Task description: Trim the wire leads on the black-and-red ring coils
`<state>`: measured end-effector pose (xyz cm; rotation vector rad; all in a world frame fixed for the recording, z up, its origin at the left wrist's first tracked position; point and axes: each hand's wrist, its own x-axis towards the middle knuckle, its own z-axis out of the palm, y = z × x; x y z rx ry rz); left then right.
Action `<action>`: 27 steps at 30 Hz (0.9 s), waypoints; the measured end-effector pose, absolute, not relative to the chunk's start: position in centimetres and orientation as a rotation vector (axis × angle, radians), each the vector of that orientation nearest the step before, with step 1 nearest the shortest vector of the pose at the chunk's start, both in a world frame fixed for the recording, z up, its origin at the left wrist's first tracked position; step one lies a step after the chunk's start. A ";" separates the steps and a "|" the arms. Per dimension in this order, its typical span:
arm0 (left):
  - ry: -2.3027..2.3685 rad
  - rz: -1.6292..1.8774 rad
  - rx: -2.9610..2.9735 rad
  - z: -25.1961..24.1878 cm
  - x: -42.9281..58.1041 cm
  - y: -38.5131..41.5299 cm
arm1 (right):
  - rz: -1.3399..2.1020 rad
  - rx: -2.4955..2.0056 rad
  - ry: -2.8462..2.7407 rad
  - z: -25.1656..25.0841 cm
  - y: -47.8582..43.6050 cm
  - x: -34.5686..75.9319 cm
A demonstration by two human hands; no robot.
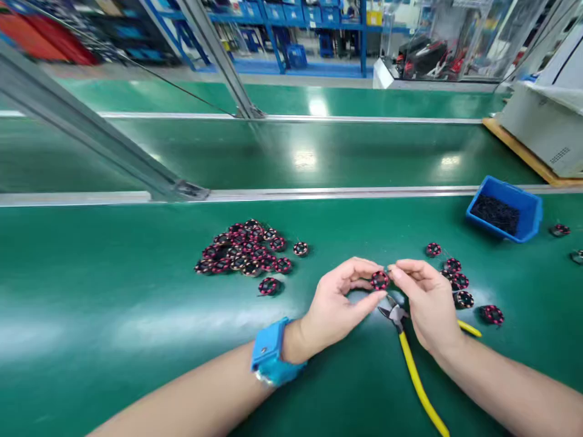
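Both hands meet over the green bench. My left hand (339, 300) pinches a small round wound coil part (379, 280), black with pink-red windings, between thumb and fingers. My right hand (423, 300) pinches the same part from the right side. Yellow-handled cutting pliers (412, 358) lie on the bench just below the hands, partly under my right hand. A blue wrist strap (271, 352) sits on my left wrist.
A heap of the same coil parts (243, 249) lies to the left, and several more (460, 285) lie to the right. A blue bin (503, 209) with dark small pieces stands at the right. A metal rail (319, 194) and slanted frame post (91, 142) lie behind.
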<state>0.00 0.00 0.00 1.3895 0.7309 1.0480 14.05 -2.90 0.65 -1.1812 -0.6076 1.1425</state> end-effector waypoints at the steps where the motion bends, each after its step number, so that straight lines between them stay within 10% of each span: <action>1: 0.732 1.047 1.389 0.0 0.0 0.0 | 1.142 -1.182 -0.606 0.6 -2.9 14.0; 27: 0.686 1.036 1.527 -0.1 0.0 -0.1 | 1.085 -1.324 -1.421 1.6 -3.3 18.3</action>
